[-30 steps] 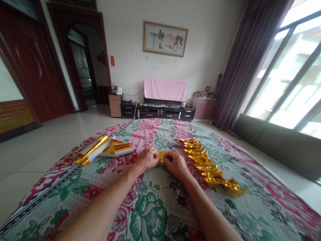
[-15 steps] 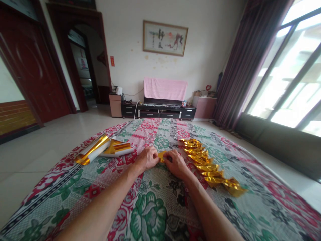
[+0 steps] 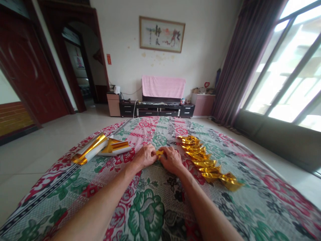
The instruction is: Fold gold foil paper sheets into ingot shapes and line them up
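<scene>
A small piece of gold paper (image 3: 158, 153) shows between my two hands, low over the patterned cloth. My left hand (image 3: 146, 156) pinches its left side, the fingers curled. On its right side my right hand (image 3: 171, 159) holds it with bent fingers; much of the paper is covered by both hands. To the right lies a row of several folded gold foil pieces (image 3: 204, 163), overlapping one another. On the left are rolled sheets of gold foil with white backs (image 3: 90, 150), one beside another (image 3: 116, 147).
The floral cloth (image 3: 146, 214) covers the broad rounded surface under my arms. Beyond it stand a low black cabinet (image 3: 150, 108) and a pink towel (image 3: 163, 86) draped over something. A purple curtain (image 3: 240, 63) and a window are at the right.
My hands have come closer together around the gold paper, and less of it shows. The right fingers reach further over it. The whole view has shifted slightly.
</scene>
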Tool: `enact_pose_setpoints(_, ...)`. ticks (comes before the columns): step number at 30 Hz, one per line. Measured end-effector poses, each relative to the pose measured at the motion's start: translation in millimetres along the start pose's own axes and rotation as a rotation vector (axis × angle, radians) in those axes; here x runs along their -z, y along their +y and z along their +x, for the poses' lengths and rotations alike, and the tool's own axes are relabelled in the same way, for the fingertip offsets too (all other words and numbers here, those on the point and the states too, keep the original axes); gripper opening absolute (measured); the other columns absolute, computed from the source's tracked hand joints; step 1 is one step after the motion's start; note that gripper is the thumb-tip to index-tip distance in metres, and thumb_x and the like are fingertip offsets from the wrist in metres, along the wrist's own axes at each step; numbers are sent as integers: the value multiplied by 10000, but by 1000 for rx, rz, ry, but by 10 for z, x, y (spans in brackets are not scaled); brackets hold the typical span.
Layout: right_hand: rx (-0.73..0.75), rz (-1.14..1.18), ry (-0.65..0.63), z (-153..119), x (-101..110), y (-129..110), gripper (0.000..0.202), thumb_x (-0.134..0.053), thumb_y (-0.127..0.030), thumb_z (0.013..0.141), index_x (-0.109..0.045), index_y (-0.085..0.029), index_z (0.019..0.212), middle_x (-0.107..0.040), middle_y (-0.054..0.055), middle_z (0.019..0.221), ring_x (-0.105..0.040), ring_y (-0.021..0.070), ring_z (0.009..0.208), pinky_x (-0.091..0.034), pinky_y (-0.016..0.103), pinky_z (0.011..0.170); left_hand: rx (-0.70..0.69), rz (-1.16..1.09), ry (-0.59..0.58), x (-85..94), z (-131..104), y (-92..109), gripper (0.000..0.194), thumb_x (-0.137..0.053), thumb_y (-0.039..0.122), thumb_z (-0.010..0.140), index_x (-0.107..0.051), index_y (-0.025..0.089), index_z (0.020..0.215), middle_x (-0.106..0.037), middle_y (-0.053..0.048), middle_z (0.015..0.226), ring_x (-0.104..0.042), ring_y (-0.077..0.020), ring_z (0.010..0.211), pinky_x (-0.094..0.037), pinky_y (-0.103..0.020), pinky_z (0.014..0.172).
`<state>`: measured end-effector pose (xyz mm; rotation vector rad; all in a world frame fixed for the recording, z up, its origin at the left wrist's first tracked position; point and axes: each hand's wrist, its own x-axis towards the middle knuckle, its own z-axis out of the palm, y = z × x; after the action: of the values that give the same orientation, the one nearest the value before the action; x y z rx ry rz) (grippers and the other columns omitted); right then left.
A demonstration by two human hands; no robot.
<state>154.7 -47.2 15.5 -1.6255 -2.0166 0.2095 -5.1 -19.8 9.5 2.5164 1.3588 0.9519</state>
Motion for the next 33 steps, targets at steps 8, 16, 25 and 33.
enact_pose_setpoints(8, 27, 79, 37, -8, -7, 35, 368, -496, -169, 720, -556, -267, 1070, -560, 46, 972, -535, 200, 867, -377, 356, 794, -2, 19, -1, 15, -7, 17, 100, -589, 196, 692, -567, 166, 599, -601, -18, 731, -555, -140, 734, -426, -265, 722)
enact_pose_setpoints(16, 16, 235, 302, -68, 18, 51, 254, -517, -118, 622, -590, -168, 860, -556, 47, 868, -537, 146, 735, -430, 252, 676, -58, 50, 26, 29, -29, 44, 56, -576, 179, 710, -609, 179, 665, -595, -18, 728, -547, -139, 732, -427, -258, 720)
enact_pose_setpoints(25, 22, -49, 189, -174, 58, -58, 124, -569, -301, 728, -616, -192, 764, -585, 47, 819, -507, 177, 785, -343, 279, 721, -112, 51, 51, 3, -34, 35, 91, -556, 178, 740, -645, 190, 724, -645, -30, 818, -574, -166, 818, -429, -311, 826)
enact_pose_setpoints(33, 53, -78, 145, -152, 35, -35, 140, -542, -243, 745, -609, -206, 862, -568, 58, 890, -494, 197, 855, -319, 293, 741, -87, 86, 35, 10, -34, 23, 222, -458, 95, 743, -655, 194, 763, -652, -26, 813, -579, -167, 820, -426, -317, 845)
